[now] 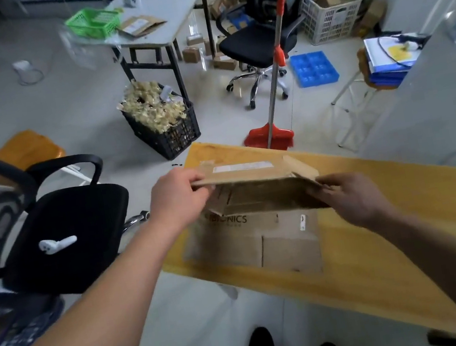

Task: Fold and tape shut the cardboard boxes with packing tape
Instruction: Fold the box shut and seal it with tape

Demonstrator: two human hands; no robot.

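Cardboard box, flattened, is laid on the yellow wooden table, its lower panels lying flat on the surface. Its upper flap is raised clear of the table. The flap's left edge is pinched by the left hand, fingers curled over it. The flap's right corner is gripped by the right hand. A black office chair is positioned to the left.
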